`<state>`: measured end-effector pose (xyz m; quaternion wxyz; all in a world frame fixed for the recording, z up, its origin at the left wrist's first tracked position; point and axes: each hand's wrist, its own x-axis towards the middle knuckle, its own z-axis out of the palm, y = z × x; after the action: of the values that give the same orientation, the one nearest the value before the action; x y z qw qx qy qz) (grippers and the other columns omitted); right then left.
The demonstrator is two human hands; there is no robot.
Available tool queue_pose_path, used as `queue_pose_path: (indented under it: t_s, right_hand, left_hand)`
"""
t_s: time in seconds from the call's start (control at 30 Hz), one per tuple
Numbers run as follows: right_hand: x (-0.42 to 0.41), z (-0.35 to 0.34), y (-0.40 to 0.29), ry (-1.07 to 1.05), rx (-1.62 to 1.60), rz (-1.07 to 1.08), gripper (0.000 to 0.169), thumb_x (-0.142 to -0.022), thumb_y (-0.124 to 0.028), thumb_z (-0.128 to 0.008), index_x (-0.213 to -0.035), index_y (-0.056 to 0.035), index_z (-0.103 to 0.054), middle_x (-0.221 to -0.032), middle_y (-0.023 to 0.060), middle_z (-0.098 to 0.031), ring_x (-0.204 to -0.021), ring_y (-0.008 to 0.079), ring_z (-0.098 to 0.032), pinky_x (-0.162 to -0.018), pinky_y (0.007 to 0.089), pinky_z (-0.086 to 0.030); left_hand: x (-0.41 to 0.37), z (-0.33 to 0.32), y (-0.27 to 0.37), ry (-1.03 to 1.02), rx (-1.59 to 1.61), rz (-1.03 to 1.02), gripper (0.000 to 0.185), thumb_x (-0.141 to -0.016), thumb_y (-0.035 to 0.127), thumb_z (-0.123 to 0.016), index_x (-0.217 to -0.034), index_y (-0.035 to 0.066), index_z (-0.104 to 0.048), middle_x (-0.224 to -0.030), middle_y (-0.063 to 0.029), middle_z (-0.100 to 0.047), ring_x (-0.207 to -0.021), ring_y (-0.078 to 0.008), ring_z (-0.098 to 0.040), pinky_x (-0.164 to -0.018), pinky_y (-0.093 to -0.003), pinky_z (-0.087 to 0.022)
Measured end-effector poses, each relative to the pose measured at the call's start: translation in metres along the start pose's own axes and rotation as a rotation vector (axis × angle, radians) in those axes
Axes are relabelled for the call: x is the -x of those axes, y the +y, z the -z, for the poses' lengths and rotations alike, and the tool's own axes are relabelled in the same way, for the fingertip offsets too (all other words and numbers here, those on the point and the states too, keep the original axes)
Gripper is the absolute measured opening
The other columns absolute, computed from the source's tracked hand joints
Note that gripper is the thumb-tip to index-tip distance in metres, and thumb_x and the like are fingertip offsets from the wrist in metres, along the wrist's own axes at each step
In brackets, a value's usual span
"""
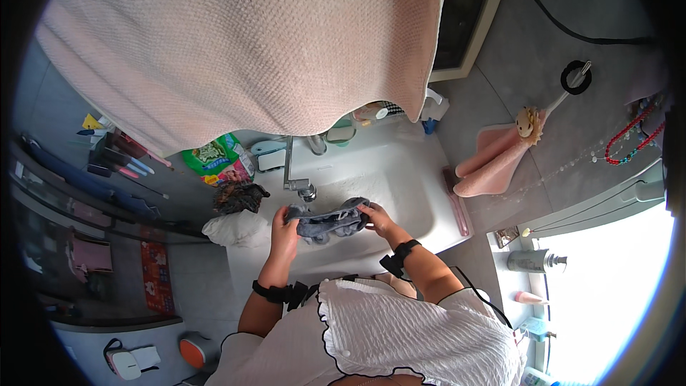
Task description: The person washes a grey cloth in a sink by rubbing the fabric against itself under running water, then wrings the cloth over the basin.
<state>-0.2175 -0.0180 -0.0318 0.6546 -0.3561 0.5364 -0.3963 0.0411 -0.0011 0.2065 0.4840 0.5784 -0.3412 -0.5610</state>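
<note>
Stretched between my two hands is a wet-looking grey-blue cloth garment (331,221) with a gathered band along its upper edge. My left hand (285,230) grips its left end, and my right hand (377,220) pinches the right end. The garment hangs over the front part of a white washbasin (412,171), just below a chrome faucet (304,188). I cannot tell whether water is running. Whitish suds or splashes mark the basin floor behind the cloth.
Left of the basin lie a dark bundled cloth (241,197), a white bundled cloth (236,229) and a green detergent bag (217,160). A soap dish (341,133) stands behind the faucet. A pink comb (455,201) rests on the right rim. A large pink towel (257,43) hangs above.
</note>
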Motion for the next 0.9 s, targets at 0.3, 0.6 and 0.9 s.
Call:
queue_pose_path:
  t_s: [0.3, 0.6, 0.9]
  right_hand:
    - [0.016, 0.035, -0.043, 0.223, 1.038, 0.269, 0.014, -0.073, -0.011, -0.056, -0.086, -0.0074, -0.058, -0.084, 0.0100, -0.055, -0.080, 0.0247, -0.053, -0.070, 0.0367, -0.043]
    - [0.110, -0.009, -0.251, 0.035, 0.053, 0.282, 0.020, -0.073, 0.004, -0.046, -0.089, -0.0009, -0.057, -0.081, 0.0047, -0.056, -0.068, 0.0107, -0.053, -0.061, 0.0201, -0.044]
    - [0.141, -0.025, -0.316, 0.161, -0.184, 0.497, 0.025, -0.071, 0.005, -0.049, -0.093, -0.0003, -0.059, -0.081, 0.0021, -0.055, -0.068, 0.0080, -0.050, -0.061, 0.0175, -0.040]
  left_hand:
    - [-0.045, 0.093, -0.114, 0.196, -0.412, 0.422, 0.026, -0.074, 0.005, -0.056, -0.097, -0.001, -0.046, -0.088, -0.0118, -0.053, -0.068, -0.0225, -0.058, -0.042, -0.0320, -0.050]
    - [0.015, 0.053, 0.061, -0.055, -0.052, -0.103, 0.030, -0.073, 0.001, -0.057, -0.101, 0.004, -0.047, -0.089, -0.0049, -0.052, -0.071, -0.0139, -0.054, -0.054, -0.0256, -0.047]
    - [0.008, 0.027, 0.119, -0.194, 0.173, -0.204, 0.026, -0.074, 0.000, -0.057, -0.098, 0.001, -0.049, -0.090, -0.0061, -0.056, -0.079, -0.0134, -0.056, -0.066, -0.0248, -0.047]
